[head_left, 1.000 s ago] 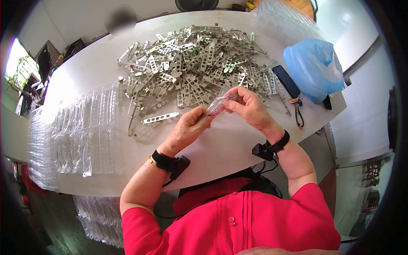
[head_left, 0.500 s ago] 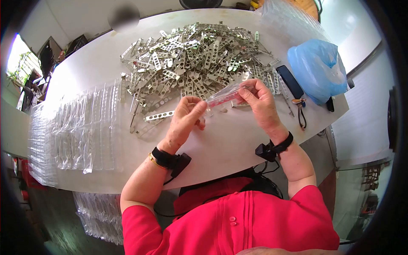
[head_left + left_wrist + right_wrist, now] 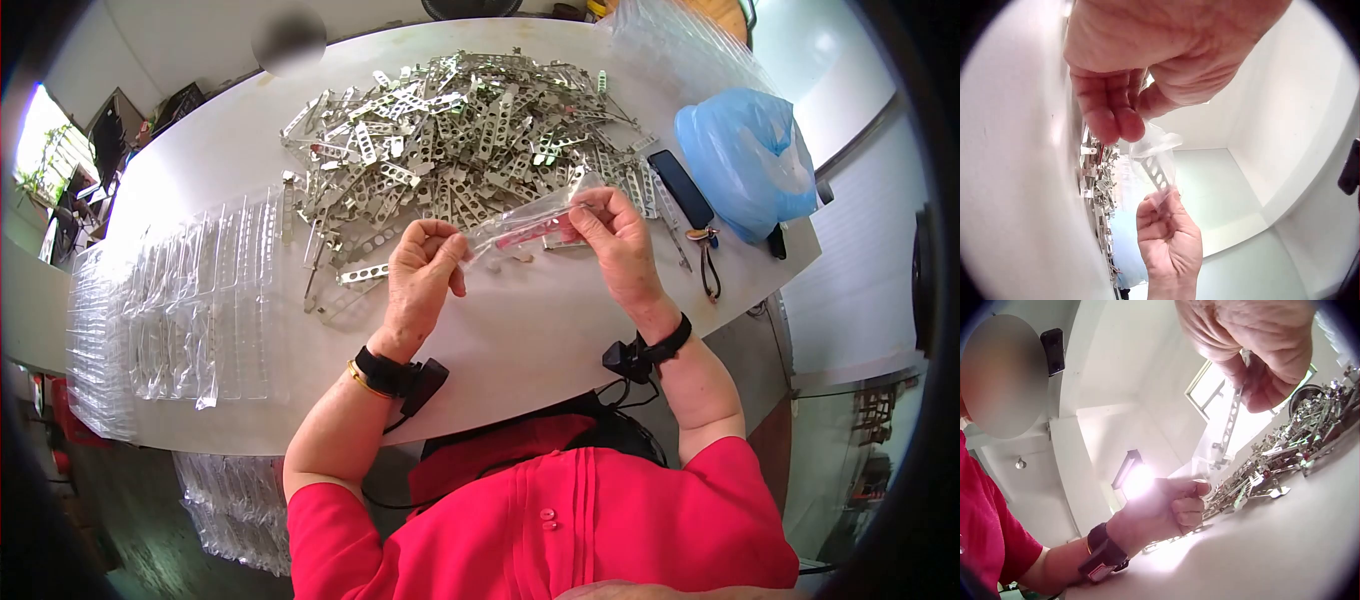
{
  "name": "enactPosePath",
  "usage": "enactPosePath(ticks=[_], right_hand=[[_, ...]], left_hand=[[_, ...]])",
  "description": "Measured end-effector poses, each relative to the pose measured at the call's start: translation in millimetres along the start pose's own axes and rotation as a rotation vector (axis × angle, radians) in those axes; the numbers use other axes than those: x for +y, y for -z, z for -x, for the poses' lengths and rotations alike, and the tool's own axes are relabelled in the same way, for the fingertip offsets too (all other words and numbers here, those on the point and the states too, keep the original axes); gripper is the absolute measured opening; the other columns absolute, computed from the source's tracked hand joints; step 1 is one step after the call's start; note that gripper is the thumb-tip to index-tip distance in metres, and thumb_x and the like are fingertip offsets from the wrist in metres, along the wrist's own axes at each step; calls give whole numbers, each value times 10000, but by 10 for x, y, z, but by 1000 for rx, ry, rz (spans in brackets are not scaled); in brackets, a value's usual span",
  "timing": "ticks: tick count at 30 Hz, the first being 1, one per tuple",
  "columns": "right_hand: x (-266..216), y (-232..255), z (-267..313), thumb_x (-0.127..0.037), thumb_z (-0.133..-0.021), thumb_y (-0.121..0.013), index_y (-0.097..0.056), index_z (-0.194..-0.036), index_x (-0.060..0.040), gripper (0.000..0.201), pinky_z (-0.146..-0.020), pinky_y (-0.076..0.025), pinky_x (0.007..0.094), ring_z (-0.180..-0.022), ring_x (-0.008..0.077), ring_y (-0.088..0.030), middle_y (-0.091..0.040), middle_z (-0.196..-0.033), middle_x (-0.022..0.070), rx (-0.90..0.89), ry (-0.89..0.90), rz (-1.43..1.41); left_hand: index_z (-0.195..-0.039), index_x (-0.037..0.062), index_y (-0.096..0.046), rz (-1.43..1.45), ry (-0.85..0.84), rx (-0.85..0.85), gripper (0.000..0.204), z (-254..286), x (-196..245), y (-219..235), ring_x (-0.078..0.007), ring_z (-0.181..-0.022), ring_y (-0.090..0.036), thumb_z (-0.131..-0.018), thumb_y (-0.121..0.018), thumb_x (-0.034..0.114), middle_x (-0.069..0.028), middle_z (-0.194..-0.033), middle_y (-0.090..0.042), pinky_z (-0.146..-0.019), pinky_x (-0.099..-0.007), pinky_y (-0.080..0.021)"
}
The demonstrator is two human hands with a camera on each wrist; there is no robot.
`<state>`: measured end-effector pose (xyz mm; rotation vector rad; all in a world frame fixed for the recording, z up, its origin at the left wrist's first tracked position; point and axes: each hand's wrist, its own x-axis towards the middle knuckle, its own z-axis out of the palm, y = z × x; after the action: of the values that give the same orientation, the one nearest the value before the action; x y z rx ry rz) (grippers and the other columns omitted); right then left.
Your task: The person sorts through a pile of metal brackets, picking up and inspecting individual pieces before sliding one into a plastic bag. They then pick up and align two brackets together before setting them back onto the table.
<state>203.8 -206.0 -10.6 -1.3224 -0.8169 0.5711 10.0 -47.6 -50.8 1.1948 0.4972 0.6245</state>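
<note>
Left hand: The left hand [image 3: 425,275] has its fingers bent, the thumb and forefinger pinching one end of the clear plastic sleeve [image 3: 484,243].
Right hand: The right hand [image 3: 622,248] is closed at the fingertips, thumb against fingers, gripping the perforated metal strip [image 3: 1230,425] together with the sleeve's other end.
Sleeve and strip: The sleeve spans the space between the two sets of fingers, above the white table [image 3: 490,350]. The strip lies within it, one end at the right fingertips and the other short of the left fingers; its row of holes shows in both wrist views. From the head, the enclosed part appears red-pink.
Pile: A heap of perforated metal pieces [image 3: 450,140] lies beyond the fingers of both hands.
Left of the left fingers: A loose metal strip [image 3: 362,273] rests nearby; well apart lie clear plastic packs [image 3: 200,300].
Right of the right fingers: A dark oblong case [image 3: 680,188] lies near a small looped hand tool [image 3: 708,268], with a blue plastic bag [image 3: 750,165] beyond the case.
Wrists: Each bears a black strap.
</note>
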Motion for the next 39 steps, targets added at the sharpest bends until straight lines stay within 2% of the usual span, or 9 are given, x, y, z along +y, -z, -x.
enactPosePath(ticks=[2,5,12,15,20,26,29,34,39], right_hand=[[0,-7,17,-107,-981,-638,-597,-1065,-37,117,-753,-571,273,-789,104,-655,-668,-901,31,-4,-23,-21],[13,-14,33,-125,-983,-639,-593,-1073,-34,136,-747,-571,274,-778,113,-660,-669,-893,34,16,-45,-44],[12,28,23,-125,-978,-644,-591,-1089,-33,154,-735,-562,271,-771,119,-661,-677,-904,42,93,20,-64],[71,26,28,-115,-974,-646,-591,-1091,-34,153,-734,-565,274,-771,119,-661,-681,-911,45,64,32,-64],[65,2,58,-108,-972,-646,-591,-1085,-35,145,-735,-570,280,-770,119,-663,-676,-900,44,48,-16,-70],[70,-2,70,-107,-970,-648,-587,-1081,-25,151,-735,-578,290,-768,126,-668,-672,-900,50,60,-59,-72],[59,1,77,-106,-970,-647,-586,-1083,-22,154,-737,-582,296,-769,131,-671,-672,-906,52,69,-72,-92],[30,28,87,-109,-969,-649,-587,-1085,-25,156,-742,-586,301,-769,136,-672,-676,-911,57,75,-86,-139],[-109,44,70,-105,-973,-642,-591,-1075,-43,130,-737,-584,299,-779,129,-670,-685,-922,59,93,10,-88]], left_hand=[[-1086,19,-549,18,-41,38,180,-1,3,0,-81,-588,-559,-977,-641,129,-48,-850,-650,-491,-215,-462],[-1064,24,-565,43,-78,124,203,2,25,-1,-97,-530,-557,-1016,-595,219,-51,-821,-645,-478,-213,-436],[-996,27,-593,39,51,32,330,48,126,-21,-95,-528,-563,-1036,-549,352,-41,-796,-625,-488,-206,-407],[-956,33,-611,-13,33,-1,271,44,60,-47,-84,-534,-545,-1012,-608,298,-20,-778,-609,-509,-205,-403],[-947,36,-613,-1,-164,37,165,-14,-40,26,-57,-529,-508,-966,-681,186,20,-681,-573,-470,-201,-376],[-978,40,-587,212,-74,-58,91,64,131,-53,-73,-474,-500,-1007,-599,126,-48,-800,-638,-407,-203,-343],[-979,43,-559,216,-63,-125,98,49,123,-22,-79,-470,-514,-1018,-580,131,-71,-818,-649,-403,-200,-351],[-968,47,-557,142,-49,-112,97,16,35,13,-89,-474,-519,-1015,-583,128,-72,-801,-641,-421,-204,-363],[-975,40,-561,65,-23,-125,98,30,18,-20,-99,-482,-530,-1010,-591,126,-74,-786,-634,-440,-205,-375]])
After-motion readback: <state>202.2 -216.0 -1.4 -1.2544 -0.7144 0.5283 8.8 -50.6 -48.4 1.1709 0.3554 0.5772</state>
